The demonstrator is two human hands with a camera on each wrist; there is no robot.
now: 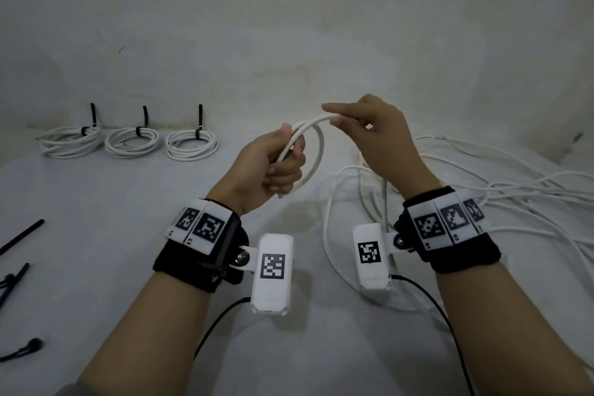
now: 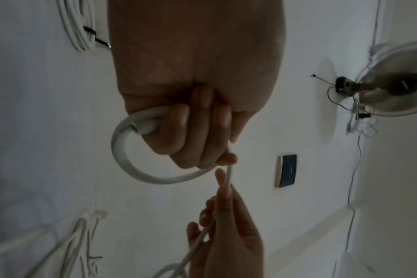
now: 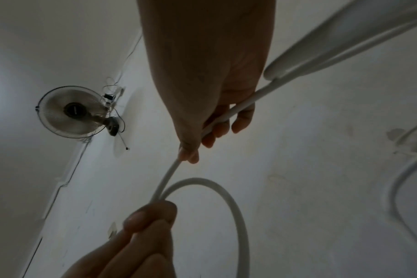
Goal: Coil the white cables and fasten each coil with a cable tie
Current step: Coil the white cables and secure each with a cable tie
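My left hand (image 1: 283,164) grips a small loop of white cable (image 1: 316,151) in its fist, held above the table. The loop (image 2: 122,156) curls out from under the curled fingers in the left wrist view. My right hand (image 1: 369,132) pinches the same cable (image 3: 169,173) just right of the loop, thumb and forefinger on it, the other fingers loosely round it. The cable's free length drops from the right hand toward the loose white cable pile (image 1: 482,190). Three tied coils (image 1: 131,140) lie at the back left, each bound with a black tie.
Loose black cable ties (image 1: 19,238) lie at the table's left edge. The tangle of loose cable covers the right side of the table (image 1: 112,202). A wall fan (image 3: 71,111) and a wall switch (image 2: 287,171) show in the wrist views.
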